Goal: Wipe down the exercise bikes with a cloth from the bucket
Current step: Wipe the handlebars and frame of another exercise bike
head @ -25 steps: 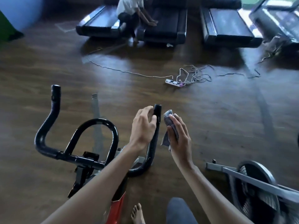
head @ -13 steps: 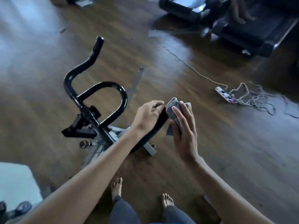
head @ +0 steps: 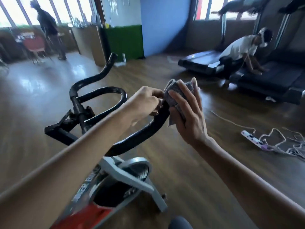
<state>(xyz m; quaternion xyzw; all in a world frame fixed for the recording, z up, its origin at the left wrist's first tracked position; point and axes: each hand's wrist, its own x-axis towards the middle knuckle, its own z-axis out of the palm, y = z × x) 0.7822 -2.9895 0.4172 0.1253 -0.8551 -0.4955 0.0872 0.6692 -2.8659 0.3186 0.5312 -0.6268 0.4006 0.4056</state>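
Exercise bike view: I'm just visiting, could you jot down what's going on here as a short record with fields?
Setting: gym room, wooden floor
Steadying: left hand grips the near end of the black handlebar
Wiping: right hand holds a grey cloth against that same bar end
Machine: exercise bike, grey frame, below the arms
Floor nearby: white power strip with tangled cords
Background: person crouched at a treadmill

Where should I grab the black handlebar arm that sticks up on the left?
Probably the straight stretch just under the tip of that handlebar arm. Reach in from your side and wrap your fingers round: it is a thin round tube slanting up and away, with nothing on it.
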